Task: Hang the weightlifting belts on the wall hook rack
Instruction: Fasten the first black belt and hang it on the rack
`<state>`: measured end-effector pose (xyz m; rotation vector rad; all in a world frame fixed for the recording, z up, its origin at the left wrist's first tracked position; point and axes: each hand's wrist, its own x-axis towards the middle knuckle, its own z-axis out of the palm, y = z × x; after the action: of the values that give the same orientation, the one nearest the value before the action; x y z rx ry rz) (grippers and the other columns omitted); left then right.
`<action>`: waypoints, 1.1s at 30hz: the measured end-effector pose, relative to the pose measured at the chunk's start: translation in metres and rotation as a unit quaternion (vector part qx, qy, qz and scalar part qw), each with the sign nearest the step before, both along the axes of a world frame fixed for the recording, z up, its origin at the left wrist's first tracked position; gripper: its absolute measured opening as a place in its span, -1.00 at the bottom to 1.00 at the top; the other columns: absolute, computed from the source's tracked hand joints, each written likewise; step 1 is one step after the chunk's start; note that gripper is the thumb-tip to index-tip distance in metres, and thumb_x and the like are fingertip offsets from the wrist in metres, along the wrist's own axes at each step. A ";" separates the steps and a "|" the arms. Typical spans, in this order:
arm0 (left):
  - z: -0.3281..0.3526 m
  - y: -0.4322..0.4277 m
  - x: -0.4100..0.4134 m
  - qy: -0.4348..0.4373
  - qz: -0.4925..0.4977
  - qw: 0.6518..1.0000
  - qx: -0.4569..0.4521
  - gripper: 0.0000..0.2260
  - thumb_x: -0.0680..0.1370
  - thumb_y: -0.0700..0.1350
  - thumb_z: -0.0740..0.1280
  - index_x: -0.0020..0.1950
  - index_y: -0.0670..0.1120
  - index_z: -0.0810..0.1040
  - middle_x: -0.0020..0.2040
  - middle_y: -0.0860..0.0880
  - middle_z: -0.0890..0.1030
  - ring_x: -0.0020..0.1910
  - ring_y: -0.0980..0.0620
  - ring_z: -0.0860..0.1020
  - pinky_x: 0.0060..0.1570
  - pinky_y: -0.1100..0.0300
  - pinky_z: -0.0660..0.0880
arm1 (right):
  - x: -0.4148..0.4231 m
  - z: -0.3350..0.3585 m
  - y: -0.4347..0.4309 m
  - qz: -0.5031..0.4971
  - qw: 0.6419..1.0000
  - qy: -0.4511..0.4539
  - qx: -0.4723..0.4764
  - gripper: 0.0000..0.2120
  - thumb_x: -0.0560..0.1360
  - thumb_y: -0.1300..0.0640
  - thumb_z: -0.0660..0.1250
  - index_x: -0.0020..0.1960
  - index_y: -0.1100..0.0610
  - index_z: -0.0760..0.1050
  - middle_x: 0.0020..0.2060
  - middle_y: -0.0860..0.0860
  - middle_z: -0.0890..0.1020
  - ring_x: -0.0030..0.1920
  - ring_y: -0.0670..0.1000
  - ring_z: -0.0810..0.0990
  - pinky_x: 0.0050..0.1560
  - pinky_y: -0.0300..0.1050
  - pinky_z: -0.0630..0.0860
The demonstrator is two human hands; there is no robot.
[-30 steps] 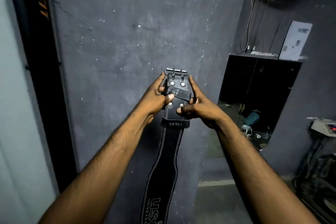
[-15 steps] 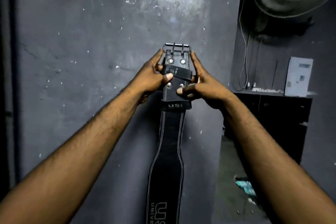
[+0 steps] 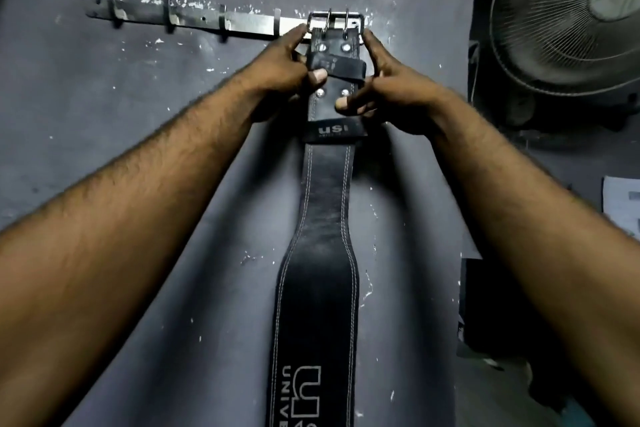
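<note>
both hands pinch the buckle end of a black leather weightlifting belt (image 3: pixel 323 205). left hand (image 3: pixel 287 63) grips its left edge, thumb on front; right hand (image 3: pixel 388 94) grips the right edge. arms stretched up. steel buckle (image 3: pixel 334 22) overlaps the wall hook rack's (image 3: pixel 207 19) right end, strap hanging below.

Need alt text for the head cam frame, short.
Two bare hands, left hand and right hand, hold a black weightlifting belt by its buckle end, its metal buckle raised against the right end of a wall hook rack. A fan stands at right.
</note>
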<state>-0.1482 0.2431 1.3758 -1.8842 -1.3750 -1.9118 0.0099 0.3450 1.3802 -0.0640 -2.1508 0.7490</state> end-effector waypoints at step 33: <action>-0.284 -0.001 -0.027 -0.082 0.026 0.987 -0.137 -0.50 0.35 0.07 0.47 0.28 0.01 0.54 0.17 -0.06 0.69 0.17 -0.08 0.65 0.27 -0.10 0.54 | -0.046 -0.287 -0.020 -0.078 0.961 0.126 -0.232 -0.65 0.51 -0.07 0.41 0.14 0.17 0.57 0.03 0.16 0.71 0.08 0.20 0.69 0.18 0.23 0.59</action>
<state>-0.1750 0.2423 1.0914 -1.8107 -1.8006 -1.9761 -0.0366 0.3253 1.0927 -0.3604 -1.6736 1.0923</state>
